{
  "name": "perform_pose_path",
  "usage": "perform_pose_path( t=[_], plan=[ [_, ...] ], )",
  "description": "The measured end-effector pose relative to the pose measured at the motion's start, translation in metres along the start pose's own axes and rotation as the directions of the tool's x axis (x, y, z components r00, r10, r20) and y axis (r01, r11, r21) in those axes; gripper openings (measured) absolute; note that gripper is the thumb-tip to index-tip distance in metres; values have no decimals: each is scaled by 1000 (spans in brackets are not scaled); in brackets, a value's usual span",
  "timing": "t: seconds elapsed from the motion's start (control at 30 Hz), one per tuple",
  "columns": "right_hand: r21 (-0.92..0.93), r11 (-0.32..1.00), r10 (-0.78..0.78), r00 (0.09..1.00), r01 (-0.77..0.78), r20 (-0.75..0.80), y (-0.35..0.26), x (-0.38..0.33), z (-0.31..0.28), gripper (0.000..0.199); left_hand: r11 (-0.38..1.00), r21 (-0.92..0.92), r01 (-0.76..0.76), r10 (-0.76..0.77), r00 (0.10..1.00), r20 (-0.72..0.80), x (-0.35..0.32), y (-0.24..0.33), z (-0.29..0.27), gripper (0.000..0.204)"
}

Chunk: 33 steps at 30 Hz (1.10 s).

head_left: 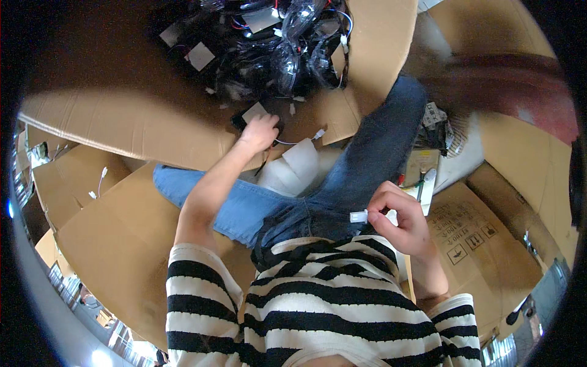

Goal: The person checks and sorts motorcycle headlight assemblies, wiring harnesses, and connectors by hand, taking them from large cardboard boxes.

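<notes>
My left hand (262, 131) reaches forward to the cardboard flap, with its fingers closed on a small black cable bundle (238, 120) that has a pale card (254, 112) on top. A thin cable runs from near that hand to a white connector (319, 134). Close to my waist on the right, my right hand (400, 219) pinches a small white tag (358, 216) between thumb and fingers. At the far side lies a heap of black cables in clear plastic bags (287, 61), with several pale cards and white connectors among them.
A large cardboard sheet (122, 131) spreads under the heap. White foam wrap (290, 171) lies between my jeans-clad legs (373, 147). On the right are a printed cardboard box (468, 244), black plastic packaging (433, 125) and a dark red surface (501, 85). Another cable connector (103, 174) rests on cardboard at left.
</notes>
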State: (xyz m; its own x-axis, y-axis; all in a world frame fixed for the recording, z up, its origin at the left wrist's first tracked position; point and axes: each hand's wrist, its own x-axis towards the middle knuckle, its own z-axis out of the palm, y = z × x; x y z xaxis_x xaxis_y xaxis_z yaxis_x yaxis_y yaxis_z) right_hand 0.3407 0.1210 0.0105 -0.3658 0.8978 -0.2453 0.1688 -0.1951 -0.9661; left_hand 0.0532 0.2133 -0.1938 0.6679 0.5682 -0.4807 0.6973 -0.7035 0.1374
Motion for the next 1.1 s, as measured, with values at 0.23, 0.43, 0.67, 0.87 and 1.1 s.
perform_pose_path(
  t=[0.23,0.43,0.67,0.87,1.1],
  plan=[
    [-16,1000,-3,999,4,31,-5,5,9,5,483,-864,145,-514,845,-145,-41,-15,-45,18],
    [-26,998,-61,995,64,82,-9,9,24,6,463,-875,142,-799,494,-343,-136,62,-21,15],
    [-15,1000,-4,976,8,217,-20,14,43,8,67,-997,-36,-987,145,-71,-218,143,-24,13],
    [-176,978,-46,939,111,340,-13,11,66,10,-138,-972,-189,-969,230,93,-231,162,-45,17],
    [-213,976,6,965,51,261,-33,-23,30,7,-268,-894,-359,-889,450,86,-234,160,-39,16]
  ],
)
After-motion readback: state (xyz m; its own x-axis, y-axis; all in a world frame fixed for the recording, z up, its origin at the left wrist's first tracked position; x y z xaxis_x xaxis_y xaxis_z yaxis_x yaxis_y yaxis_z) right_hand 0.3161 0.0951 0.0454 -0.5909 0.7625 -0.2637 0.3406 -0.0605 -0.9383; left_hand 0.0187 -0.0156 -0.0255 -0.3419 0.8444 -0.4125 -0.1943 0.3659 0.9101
